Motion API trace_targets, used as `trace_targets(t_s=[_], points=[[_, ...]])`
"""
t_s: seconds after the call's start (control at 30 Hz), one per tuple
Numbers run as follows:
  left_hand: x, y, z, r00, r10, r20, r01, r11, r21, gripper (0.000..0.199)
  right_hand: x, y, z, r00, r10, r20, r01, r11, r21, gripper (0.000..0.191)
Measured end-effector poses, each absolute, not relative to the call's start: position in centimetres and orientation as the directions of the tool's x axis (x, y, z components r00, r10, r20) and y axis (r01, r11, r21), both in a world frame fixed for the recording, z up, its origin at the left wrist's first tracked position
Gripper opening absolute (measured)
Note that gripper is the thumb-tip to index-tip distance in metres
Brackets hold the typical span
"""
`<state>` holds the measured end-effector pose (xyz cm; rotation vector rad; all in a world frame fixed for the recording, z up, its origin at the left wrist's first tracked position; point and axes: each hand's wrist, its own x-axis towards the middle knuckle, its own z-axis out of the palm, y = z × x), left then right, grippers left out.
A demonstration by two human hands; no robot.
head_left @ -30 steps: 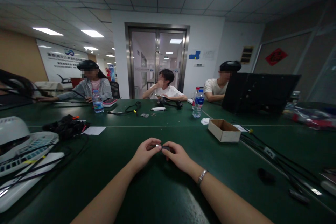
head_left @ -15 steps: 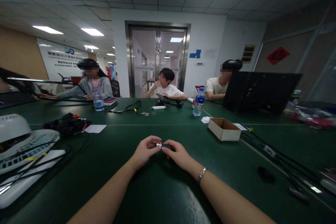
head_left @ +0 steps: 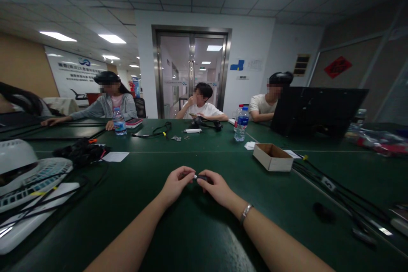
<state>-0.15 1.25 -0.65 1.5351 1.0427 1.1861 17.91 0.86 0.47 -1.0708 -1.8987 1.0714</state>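
Observation:
My right hand (head_left: 214,185) pinches a small dark stick-shaped piece (head_left: 201,177) between thumb and fingers. A shiny metal end shows on its left side, and its exact kind is too small to make out. Closed on that metal end are the fingertips of my left hand (head_left: 178,183), which partly cover it. Both hands meet above the green table (head_left: 191,229), and a metal watch or bracelet (head_left: 246,212) circles my right wrist.
An open cardboard box (head_left: 277,165) lies to the right, near black cables (head_left: 338,191). A water bottle (head_left: 241,125) stands behind it. At left are a white helmet (head_left: 15,155) and a black bundle (head_left: 79,152). Several people sit across the table; a monitor (head_left: 321,112) stands right.
My left fingers have shifted slightly and cover more of the metal end. At the far left, a co-worker's thin dark panel has come down from a tilt to lie flat on the table.

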Motion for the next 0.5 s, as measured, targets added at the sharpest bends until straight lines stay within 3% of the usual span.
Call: trace_targets(t_s=[0.3, 0.5], points=[[-0.48, 1.67, -0.96, 0.190, 0.957, 0.219, -0.056, -0.213, 0.976, 0.035, 17.98, 0.84, 0.51, -0.407, 0.898, 0.166, 0.316, 0.310, -0.897, 0.019], [-0.49, 1.64, -0.99, 0.184, 0.959, 0.217, 0.011, -0.222, 0.975, 0.032, 17.84, 0.94, 0.32, -0.396, 0.902, 0.173, 0.326, 0.315, -0.891, 0.017]])
